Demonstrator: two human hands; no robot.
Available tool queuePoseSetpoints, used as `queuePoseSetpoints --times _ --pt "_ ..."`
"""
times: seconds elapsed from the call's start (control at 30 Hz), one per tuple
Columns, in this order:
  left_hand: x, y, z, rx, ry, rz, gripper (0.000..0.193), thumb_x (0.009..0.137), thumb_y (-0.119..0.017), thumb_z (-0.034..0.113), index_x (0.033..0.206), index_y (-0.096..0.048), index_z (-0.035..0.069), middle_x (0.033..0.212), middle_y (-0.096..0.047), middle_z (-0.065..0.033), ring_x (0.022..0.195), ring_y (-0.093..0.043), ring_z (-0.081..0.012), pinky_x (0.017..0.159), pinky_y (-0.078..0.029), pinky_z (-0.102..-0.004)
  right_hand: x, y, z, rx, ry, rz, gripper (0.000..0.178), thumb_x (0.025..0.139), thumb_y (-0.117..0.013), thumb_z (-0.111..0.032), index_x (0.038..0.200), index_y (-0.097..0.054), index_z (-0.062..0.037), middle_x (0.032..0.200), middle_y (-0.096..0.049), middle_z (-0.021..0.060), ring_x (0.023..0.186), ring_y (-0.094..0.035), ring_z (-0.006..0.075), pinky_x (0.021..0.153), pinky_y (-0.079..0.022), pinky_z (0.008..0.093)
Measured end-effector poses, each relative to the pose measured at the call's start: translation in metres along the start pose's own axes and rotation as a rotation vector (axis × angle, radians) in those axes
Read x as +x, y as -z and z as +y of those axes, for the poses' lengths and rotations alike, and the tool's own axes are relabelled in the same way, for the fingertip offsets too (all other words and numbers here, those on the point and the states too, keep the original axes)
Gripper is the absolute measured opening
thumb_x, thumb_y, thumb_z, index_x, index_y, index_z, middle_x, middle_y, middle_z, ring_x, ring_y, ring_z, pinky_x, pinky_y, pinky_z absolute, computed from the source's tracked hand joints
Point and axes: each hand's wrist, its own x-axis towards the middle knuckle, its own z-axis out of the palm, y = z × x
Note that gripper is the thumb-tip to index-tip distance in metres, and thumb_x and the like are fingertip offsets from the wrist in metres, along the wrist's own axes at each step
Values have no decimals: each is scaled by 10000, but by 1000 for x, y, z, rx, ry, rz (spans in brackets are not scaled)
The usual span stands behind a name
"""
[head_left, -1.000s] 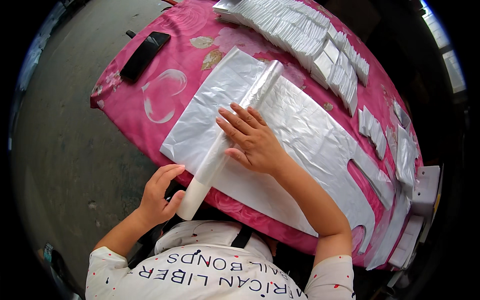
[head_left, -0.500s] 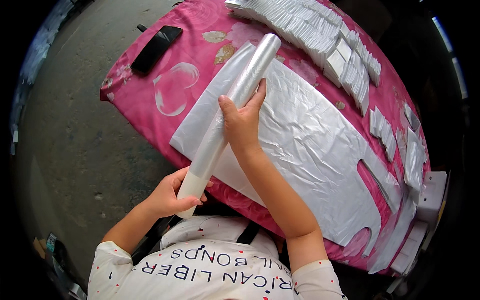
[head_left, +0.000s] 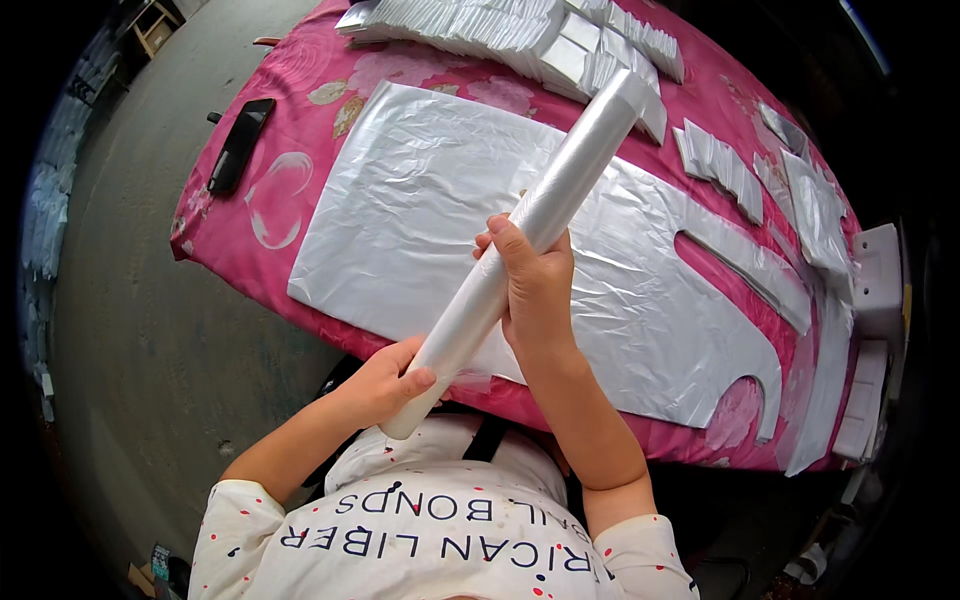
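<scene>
A long roll of clear plastic film (head_left: 570, 180) slants across in front of me, its far end up to the right and its near end by my waist. My right hand (head_left: 540, 285) is closed around its middle, thumb on top and fingertips showing at the left side. Close to the near end, my left hand (head_left: 385, 383) grips the roll, thumb above and most fingers hidden beneath. Under the roll, a stack of flat white plastic bags (head_left: 400, 190) with cut-out handles lies on the table, handles to the right.
The table wears a pink flowered cloth (head_left: 330, 45). Folded white plastic packs (head_left: 470, 25) line its far edge, with a smaller group (head_left: 718, 165) at right. A black phone (head_left: 242, 147) lies at far left. White plastic holders (head_left: 880, 275) stand at the right edge.
The view has shifted, so the table sits further left. My right hand's fingers have wrapped further round the roll, and the roll's far end now points further right.
</scene>
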Motion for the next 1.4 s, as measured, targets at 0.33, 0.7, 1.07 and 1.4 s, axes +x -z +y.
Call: queuePoseSetpoints --times 0.33,0.7,1.07,1.4 --pt "9 -11 10 72 240 -75 572 847 -562 440 1227 -449 29 866 -586 -100 724 -580 -150 643 -487 -289 -5 73 7 23 36 68 541 791 -712 -240 1147 -387 6 1048 -502 95 935 -501 133 810 -423 266" --pt "-11 13 -28 -322 534 -272 775 640 -726 520 1115 -522 -58 646 -553 -87 506 -532 -149 477 -451 -273 42 172 -63 -409 -114 -19 233 857 -589 -196 1018 -604 -27 817 -590 2 608 -485 20 511 -350 143" --pt "-10 15 -27 -276 513 -319 743 645 -731 456 1130 -514 -63 718 -592 -143 514 -537 -154 521 -456 -278 35 158 -66 -641 -234 -276 128 837 -627 -151 850 -632 -24 682 -558 -26 591 -482 39 529 -386 191" --pt "-31 59 -24 13 699 -481 608 711 -735 272 1191 -497 -16 972 -617 -106 811 -603 -142 768 -475 -277 61 303 -131 -862 124 353 127 859 -608 -172 837 -627 -49 679 -554 -48 581 -475 24 519 -387 175"
